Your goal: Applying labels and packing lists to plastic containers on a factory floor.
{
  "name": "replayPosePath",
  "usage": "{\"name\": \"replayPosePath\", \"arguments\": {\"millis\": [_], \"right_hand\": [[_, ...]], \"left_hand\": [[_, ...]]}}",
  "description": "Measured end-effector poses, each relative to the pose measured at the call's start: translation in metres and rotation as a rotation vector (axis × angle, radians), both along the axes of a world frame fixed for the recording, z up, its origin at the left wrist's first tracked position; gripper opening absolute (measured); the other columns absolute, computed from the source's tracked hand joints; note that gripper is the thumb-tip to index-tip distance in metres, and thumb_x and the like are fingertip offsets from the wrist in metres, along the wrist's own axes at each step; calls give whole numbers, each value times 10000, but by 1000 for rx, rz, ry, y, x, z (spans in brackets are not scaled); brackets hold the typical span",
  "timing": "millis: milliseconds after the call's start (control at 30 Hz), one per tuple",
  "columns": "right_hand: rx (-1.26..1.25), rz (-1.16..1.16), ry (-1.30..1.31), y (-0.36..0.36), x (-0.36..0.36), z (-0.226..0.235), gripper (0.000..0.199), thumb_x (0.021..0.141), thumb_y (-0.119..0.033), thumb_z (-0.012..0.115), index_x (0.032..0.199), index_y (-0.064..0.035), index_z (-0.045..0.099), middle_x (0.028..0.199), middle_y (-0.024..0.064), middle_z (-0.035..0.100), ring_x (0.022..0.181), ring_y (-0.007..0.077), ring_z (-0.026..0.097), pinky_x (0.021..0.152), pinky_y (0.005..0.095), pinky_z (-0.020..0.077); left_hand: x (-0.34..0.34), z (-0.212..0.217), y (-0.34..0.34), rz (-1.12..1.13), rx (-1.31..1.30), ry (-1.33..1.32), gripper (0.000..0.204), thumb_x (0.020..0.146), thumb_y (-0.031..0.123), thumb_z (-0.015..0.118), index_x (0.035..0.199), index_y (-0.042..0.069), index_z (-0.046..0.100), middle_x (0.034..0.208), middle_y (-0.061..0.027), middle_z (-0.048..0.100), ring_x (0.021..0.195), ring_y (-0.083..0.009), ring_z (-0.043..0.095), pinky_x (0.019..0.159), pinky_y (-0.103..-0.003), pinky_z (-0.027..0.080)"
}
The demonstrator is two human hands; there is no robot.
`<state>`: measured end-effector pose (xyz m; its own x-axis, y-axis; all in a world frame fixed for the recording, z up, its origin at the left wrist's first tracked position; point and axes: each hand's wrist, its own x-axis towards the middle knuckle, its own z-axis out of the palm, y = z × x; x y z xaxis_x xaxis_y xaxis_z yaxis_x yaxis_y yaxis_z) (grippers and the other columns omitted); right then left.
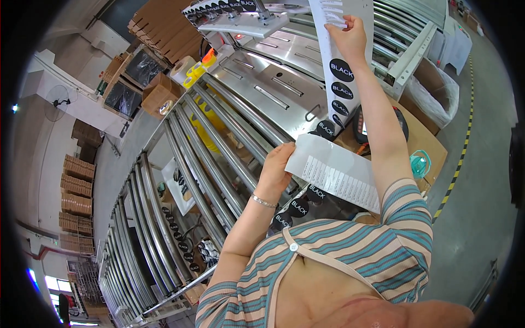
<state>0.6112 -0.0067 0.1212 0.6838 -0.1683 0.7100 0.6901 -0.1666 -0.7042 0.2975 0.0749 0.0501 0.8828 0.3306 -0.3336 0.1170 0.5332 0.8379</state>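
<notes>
My left hand (278,167) is closed on the edge of a white label sheet (342,174), low in front of my chest. Rows of narrow printed labels run along that sheet. Higher up, at arm's length, my right hand (350,41) pinches another white label sheet (331,8). A backing strip of round black stickers (342,90) with white lettering hangs below the right hand; whether the fingers also grip it is hidden. More round black stickers (298,207) curve behind and below the left hand's sheet.
Metal rollers (219,136) form a conveyor at left, beside a steel machine table (273,82). Yellow tape rolls (195,71) stand at its corner. A cardboard box (435,90) with a plastic liner is at right, near a teal object (420,164). Stacked cardboard (76,188) stands far left.
</notes>
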Motion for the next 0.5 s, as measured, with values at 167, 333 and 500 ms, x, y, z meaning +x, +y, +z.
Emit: {"name": "replayPosePath", "arguments": {"millis": [167, 333, 500], "right_hand": [[-67, -453, -232, -4, -2, -9, 555, 630, -304, 742, 1020, 6, 495, 817, 87, 589, 712, 207, 571, 645, 308, 470], [-106, 549, 228, -32, -109, -15, 266, 735, -198, 668, 919, -22, 590, 831, 60, 589, 720, 174, 554, 661, 265, 442], [-486, 938, -108, -65, -208, -11, 232, 682, -76, 694, 903, -52, 628, 853, 45, 558, 784, 150, 544, 678, 253, 428]], "left_hand": [[-5, 1, 2, -54, 41, -56, 164, 852, 213, 527, 815, 58, 566, 704, 12, 561, 619, -76, 513, 573, -222, 414], [-7, 14, 0, 15, 87, -88, 148, 846, 196, 528, 812, 56, 563, 680, 19, 547, 585, -64, 495, 534, -210, 397], [-14, 33, 5, 55, 129, -154, 131, 849, 174, 521, 802, 55, 549, 669, 21, 532, 568, -51, 474, 512, -203, 375]]}}
